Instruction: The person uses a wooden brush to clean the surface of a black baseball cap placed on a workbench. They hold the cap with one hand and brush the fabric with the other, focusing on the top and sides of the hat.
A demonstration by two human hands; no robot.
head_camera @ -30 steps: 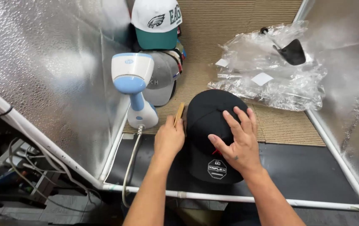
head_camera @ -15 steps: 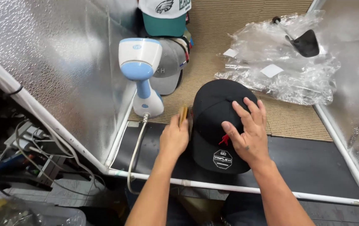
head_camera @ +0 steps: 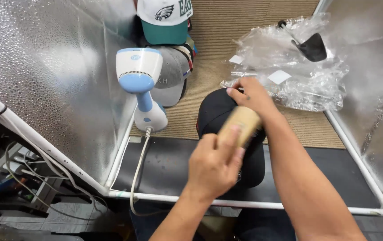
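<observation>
**Q:** What have your 2 hands got?

**Me:** My left hand (head_camera: 213, 167) is closed around a tan wooden block-shaped brush (head_camera: 241, 125); it looks blurred, and my fingers cover its lower end, so I can't make out any bristles. My right hand (head_camera: 250, 94) rests on the far edge of the black fabric cap (head_camera: 216, 111), fingers curled over the crown, pinning it.

**Q:** Where does that cap lie?

**Me:** Half on the tan woven mat (head_camera: 254, 27), half on the black strip in front of it, just under the brush. My hands and forearm hide most of it, including the patch on its front.

**Q:** And round about?

**Me:** The white-and-blue handheld steamer (head_camera: 140, 85) stands upright just left of the cap, its cord trailing off the front edge. Behind it lies a grey cap (head_camera: 173, 73), partly hidden, and a white-and-teal cap (head_camera: 164, 20), cut off at the top. Crumpled clear plastic bags (head_camera: 289, 76) lie to the right, with 1 small black scoop-like thing (head_camera: 312, 47) I can't identify.
</observation>
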